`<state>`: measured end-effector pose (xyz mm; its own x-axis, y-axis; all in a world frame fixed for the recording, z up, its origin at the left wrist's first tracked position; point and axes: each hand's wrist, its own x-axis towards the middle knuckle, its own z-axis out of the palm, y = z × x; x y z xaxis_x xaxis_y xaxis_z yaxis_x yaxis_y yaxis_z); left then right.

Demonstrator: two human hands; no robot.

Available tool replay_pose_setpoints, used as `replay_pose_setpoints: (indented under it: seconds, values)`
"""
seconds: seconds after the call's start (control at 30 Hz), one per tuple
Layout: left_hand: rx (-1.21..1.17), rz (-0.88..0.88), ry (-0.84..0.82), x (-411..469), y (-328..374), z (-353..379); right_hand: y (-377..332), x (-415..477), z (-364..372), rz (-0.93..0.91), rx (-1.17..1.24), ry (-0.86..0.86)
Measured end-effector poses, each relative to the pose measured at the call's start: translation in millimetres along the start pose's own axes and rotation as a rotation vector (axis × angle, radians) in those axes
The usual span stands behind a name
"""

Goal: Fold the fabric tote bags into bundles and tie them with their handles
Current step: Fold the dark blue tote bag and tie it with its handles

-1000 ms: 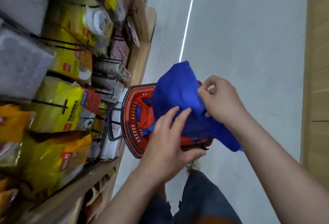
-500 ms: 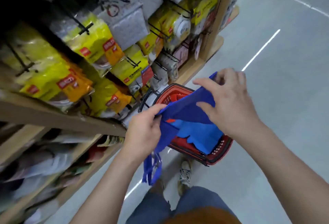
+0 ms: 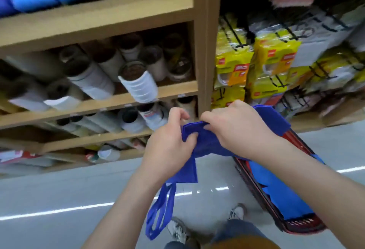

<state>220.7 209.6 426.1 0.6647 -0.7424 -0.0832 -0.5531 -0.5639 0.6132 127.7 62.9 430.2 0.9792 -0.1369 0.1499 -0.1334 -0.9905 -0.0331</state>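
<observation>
Gripping blue tote bag (image 3: 207, 144) mid-air, just left of red basket (image 3: 296, 227), with left hand (image 3: 169, 146) and right hand (image 3: 235, 130) both curled on its bunched top edge, handles (image 3: 160, 215) dangling below; likely to unfold should either pinch slacken.

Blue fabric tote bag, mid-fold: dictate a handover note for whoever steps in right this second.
The left hand grips the bunched end of the blue fabric tote bag.
The right hand pinches its top edge close beside.
The bag is held in the air before the wooden shelves; its handles hang loose below the left hand.
The red plastic basket on the floor holds more blue fabric.
Done: bag partly gathered.
Left: finish the fold, tie with the handles, then the basket's contents.
</observation>
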Motion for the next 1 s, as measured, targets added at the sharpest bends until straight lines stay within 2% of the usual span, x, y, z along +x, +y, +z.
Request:
replay_pose_setpoints:
  seconds: [0.1,0.2,0.27,0.4,0.47,0.53,0.6,0.63,0.73,0.77,0.9,1.0]
  values:
    - [0.177,-0.125,0.015,-36,-59,-43,-46,39,-9,-0.122,-0.030,-0.001]
    - [0.286,-0.294,0.064,-72,-118,-85,-94,79,-21,-0.189,-0.071,-0.127]
    - [0.362,-0.314,0.126,-93,-149,-108,-130,101,-27,-0.216,-0.067,-0.117]
    - [0.411,-0.173,0.370,-120,-189,-146,-225,135,-26,-0.419,0.106,-0.173]
    - [0.436,-0.121,0.531,-132,-203,-163,-263,148,-20,-0.444,0.214,-0.207]
    - [0.453,-0.149,0.779,-148,-216,-177,-285,163,-11,-0.385,0.345,-0.220]
    - [0.411,-0.291,0.939,-168,-230,-188,-299,181,-3,-0.349,0.486,-0.232]
    - [0.309,-0.413,0.938,-178,-237,-191,-304,190,0,-0.350,0.548,-0.238]
    - [-0.131,-0.780,0.736,-195,-261,-195,-319,219,0,-0.416,0.674,-0.279]
    - [-0.208,-0.823,0.703,-197,-271,-197,-324,228,-2,-0.452,0.695,-0.287]
    - [-0.387,-0.824,0.773,-186,-315,-223,-338,268,-8,-0.569,0.794,-0.233]
    - [-0.301,-0.813,0.818,-168,-329,-253,-341,299,-16,-0.543,0.901,-0.148]
